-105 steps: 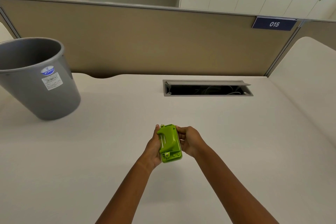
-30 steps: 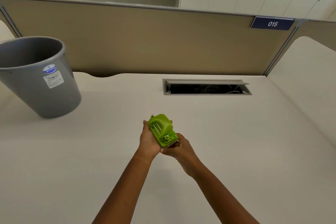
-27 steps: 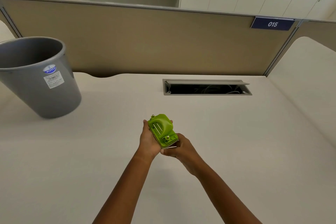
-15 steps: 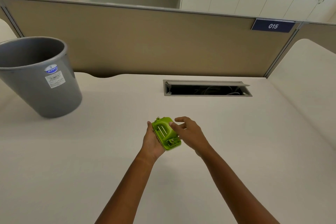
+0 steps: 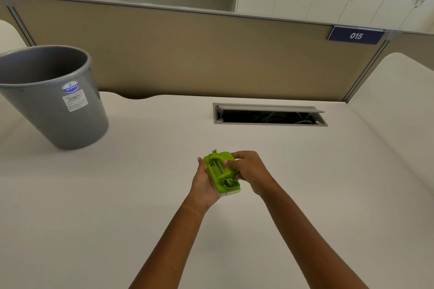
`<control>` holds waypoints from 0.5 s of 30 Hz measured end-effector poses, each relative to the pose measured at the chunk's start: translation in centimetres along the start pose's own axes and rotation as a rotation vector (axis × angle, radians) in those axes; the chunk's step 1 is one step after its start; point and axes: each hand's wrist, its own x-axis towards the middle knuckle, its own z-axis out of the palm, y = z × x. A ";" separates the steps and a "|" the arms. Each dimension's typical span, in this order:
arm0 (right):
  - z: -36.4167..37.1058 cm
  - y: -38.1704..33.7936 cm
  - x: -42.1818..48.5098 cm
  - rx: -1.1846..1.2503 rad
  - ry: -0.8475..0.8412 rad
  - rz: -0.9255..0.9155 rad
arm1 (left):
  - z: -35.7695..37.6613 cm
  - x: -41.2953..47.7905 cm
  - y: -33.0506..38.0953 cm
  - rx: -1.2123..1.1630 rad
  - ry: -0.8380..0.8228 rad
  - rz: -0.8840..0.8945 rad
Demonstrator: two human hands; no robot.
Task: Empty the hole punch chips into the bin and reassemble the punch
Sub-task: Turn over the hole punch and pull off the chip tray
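Note:
A lime-green hole punch (image 5: 220,172) with a pale translucent base tray along its underside is held above the middle of the desk. My left hand (image 5: 204,183) cups it from below and the left side. My right hand (image 5: 249,170) grips its right side, thumb lying across the top of the handle. The grey bin (image 5: 50,98) stands on the desk at the far left, its mouth facing up, well apart from both hands. What lies inside the bin is hidden.
A tan partition (image 5: 211,54) walls off the back of the white desk (image 5: 141,195). An open cable slot (image 5: 270,116) sits in the desk behind the hands. A second desk surface (image 5: 399,105) lies to the right.
My right hand moved from under the punch's near end to its right side and closed on it. The punch tilted flatter, its top now facing up.

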 end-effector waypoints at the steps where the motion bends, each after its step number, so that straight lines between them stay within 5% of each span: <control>1: -0.1 0.0 0.1 0.037 -0.009 0.014 | 0.1 0.0 0.0 0.005 -0.004 0.002; 15: -3.0 0.8 0.5 0.795 -0.224 0.269 | 0.7 -0.1 0.0 0.026 -0.011 0.016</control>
